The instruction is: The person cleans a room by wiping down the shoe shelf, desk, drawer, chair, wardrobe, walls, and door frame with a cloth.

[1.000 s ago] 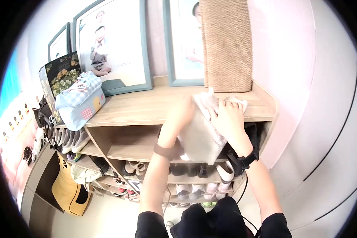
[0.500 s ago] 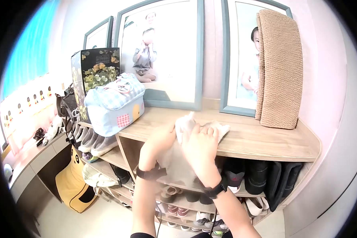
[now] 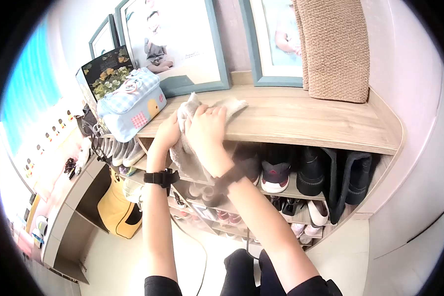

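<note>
At the shelf edge [image 3: 306,140], left hand [image 3: 167,132] and right hand [image 3: 205,129] hold cloth [image 3: 186,157], room rightward

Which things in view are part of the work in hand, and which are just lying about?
In the work:
left hand
right hand
cloth, touched by the hands
cabinet top, partly under the cloth

Just lying about:
blue bag
picture frames
woven mat
shoes
</note>
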Available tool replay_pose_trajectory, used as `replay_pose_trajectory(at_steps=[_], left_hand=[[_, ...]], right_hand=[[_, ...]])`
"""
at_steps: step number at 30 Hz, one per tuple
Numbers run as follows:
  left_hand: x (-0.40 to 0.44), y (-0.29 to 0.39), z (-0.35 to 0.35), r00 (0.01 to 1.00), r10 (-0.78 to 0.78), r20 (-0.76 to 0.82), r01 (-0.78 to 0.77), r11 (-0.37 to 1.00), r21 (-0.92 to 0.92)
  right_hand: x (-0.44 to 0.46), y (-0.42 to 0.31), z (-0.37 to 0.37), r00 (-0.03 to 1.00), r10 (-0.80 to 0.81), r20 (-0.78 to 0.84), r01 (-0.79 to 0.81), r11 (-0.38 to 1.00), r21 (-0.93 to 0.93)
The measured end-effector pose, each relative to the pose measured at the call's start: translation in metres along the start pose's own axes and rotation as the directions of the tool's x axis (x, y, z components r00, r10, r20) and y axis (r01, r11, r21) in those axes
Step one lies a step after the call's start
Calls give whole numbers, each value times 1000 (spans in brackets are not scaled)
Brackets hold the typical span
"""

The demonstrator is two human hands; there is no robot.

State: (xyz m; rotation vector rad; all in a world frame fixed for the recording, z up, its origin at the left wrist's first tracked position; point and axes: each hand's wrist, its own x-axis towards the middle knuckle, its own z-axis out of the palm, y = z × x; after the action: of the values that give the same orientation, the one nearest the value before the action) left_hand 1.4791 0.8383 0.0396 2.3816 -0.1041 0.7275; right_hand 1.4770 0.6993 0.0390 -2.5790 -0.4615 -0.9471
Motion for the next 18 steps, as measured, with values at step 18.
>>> replay_pose_trajectory(at_steps=[18], left_hand=[[-48,151,115,904,376,-203,-350,924,156]], right_hand=[[-48,153,-88,989,11,-148,48,920,390]])
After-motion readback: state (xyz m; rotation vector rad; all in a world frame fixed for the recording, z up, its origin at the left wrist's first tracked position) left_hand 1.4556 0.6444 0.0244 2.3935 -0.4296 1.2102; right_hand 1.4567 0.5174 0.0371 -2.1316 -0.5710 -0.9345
